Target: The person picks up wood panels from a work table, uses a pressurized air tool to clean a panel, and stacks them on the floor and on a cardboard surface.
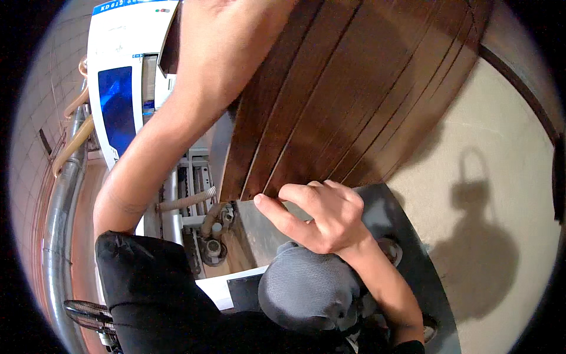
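Several long dark brown wood-look boards (pixel 348 88) lie side by side in a bundle, slanting from the top of the view down to its middle. My right hand (pixel 324 215) is closed at their lower end, with the thumb and fingers against the board ends. My left arm reaches up along the left side of the boards. Only the heel and wrist of my left hand (pixel 227 7) show at the top edge; its fingers are out of sight, so its hold cannot be seen.
Left of the boards stands a white machine (pixel 127 35) with a blue panel and a ribbed hose (pixel 188 200). A metal duct (pixel 56 236) runs along the far left. A rounded grey fabric thing, like a cap (pixel 309 289), is below my right hand. A dark surface (pixel 421 259) borders the pale floor (pixel 495 177).
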`<state>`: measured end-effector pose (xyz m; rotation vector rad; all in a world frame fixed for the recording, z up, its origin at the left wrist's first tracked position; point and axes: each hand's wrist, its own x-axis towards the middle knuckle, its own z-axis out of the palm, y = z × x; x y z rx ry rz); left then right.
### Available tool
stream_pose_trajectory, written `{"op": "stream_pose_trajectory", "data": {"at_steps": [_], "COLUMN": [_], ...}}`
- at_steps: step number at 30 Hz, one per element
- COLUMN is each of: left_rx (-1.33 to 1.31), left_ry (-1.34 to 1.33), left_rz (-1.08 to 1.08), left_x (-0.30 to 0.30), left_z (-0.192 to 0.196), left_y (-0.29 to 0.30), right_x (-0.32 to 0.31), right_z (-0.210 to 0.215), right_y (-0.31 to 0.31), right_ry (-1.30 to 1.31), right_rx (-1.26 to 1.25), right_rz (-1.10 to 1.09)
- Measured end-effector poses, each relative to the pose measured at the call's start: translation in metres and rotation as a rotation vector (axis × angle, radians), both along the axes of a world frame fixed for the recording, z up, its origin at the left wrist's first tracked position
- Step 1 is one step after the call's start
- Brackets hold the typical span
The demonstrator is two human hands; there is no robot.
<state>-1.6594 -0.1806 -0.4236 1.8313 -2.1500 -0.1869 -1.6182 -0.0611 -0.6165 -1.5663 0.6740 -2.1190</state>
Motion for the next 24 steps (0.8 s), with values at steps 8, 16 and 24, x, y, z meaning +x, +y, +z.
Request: {"op": "stream_pose_trajectory", "data": {"at_steps": [8,16,24], "left_rx": [-0.011,-0.020,-0.088], "left_ry": [0.013,0.070,0.203], "left_rz": [-0.084,-0.210,-0.204], "left_x": [0.009,0.029,0.032], "left_z": [0.008,0.007,0.011], "left_y": [-0.005,-0.026,-0.022], "right_x": [-0.010,-0.031,-0.121], "right_z": [0.007,0.030,0.088], "right_y": [-0.008,-0.024,-0.057], "right_ry": [0.083,0.106,0.225], "right_rx": [-0.031,0.004,-0.034], "right_rz": [0.032,0.140,-0.030]}}
